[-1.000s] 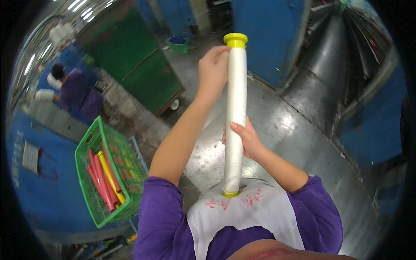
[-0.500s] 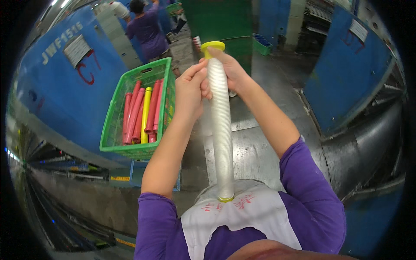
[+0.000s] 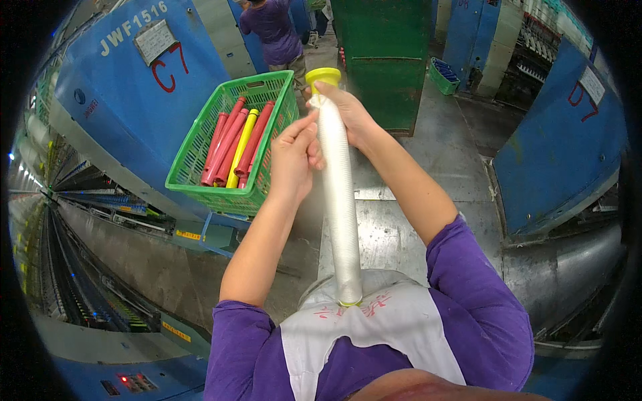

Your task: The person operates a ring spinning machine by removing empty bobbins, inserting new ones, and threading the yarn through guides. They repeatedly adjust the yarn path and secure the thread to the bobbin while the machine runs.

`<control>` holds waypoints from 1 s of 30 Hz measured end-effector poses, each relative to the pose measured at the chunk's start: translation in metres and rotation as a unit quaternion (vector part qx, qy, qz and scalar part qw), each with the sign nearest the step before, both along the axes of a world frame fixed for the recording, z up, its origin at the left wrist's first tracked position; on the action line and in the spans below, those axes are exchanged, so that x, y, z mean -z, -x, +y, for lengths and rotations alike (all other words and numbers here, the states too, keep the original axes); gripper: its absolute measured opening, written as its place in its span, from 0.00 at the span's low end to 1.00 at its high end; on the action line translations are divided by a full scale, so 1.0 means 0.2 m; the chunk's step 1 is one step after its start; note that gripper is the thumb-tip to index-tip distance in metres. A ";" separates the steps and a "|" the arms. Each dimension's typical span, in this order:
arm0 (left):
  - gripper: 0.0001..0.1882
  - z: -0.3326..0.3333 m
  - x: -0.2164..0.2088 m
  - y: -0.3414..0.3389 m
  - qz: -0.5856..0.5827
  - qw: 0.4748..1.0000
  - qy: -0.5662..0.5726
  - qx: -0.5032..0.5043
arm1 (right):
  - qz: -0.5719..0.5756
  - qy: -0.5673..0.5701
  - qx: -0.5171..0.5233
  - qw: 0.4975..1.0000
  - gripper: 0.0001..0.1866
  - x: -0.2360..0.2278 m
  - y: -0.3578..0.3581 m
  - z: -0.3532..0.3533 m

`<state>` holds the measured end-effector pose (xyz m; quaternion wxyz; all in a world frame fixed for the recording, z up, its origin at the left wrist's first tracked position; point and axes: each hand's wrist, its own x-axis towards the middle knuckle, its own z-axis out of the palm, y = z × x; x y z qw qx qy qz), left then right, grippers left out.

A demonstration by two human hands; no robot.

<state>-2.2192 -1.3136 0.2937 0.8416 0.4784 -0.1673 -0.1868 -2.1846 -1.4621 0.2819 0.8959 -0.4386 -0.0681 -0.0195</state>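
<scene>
Long white bobbin (image 3: 339,200) w/ yellow cap (image 3: 323,75) held upright in front of the person, bottom end resting against the white apron (image 3: 374,321) at the chest. Right hand (image 3: 348,110) is closed round the bobbin near the top, just under the cap, fingers wrapped on the far side. Left hand (image 3: 292,157) touches the bobbin's left side a bit lower down, fingertips (image 3: 313,134) pinched at the white thread surface; grip looks closed on the thread layer, tho what exactly is between the fingers can't be told.

Rel. to the bobbin: green basket (image 3: 231,140) sits just left of it, behind the left hand, holding red tubes (image 3: 224,147) and one yellow tube (image 3: 241,147) lying side by side. Blue machine (image 3: 127,87) further left, beyond the basket. Green cabinet (image 3: 388,53) past the top of the bobbin. Another person (image 3: 273,27) in purple stands farther off, up-left of the cap. Second blue machine (image 3: 568,140) well to the right. Small green crate (image 3: 443,75) on the floor, up-right of the bobbin.
</scene>
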 end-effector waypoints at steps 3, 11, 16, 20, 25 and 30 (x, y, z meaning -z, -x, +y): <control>0.14 -0.03 0.09 0.10 0.017 1.000 -0.016 0.003 | 0.006 0.003 0.015 1.000 0.18 0.05 0.08 -0.04; 0.11 -0.01 0.38 0.38 0.096 0.990 -0.091 -0.037 | 0.068 -0.044 -0.026 0.996 0.17 0.44 0.19 -0.10; 0.13 0.18 0.54 0.80 0.177 0.957 -0.229 0.023 | 0.192 -0.029 -0.010 0.981 0.18 0.63 0.50 -0.04; 0.14 0.26 0.61 0.84 0.111 0.973 -0.203 0.011 | 0.270 -0.099 -0.035 0.957 0.17 0.73 0.87 0.17; 0.13 0.21 0.62 0.78 0.093 0.969 -0.227 0.018 | 0.253 -0.139 -0.043 0.956 0.18 0.76 0.99 0.19; 0.14 0.23 0.56 0.80 0.132 0.960 -0.241 0.049 | 0.242 -0.041 0.084 0.966 0.19 0.65 0.96 0.17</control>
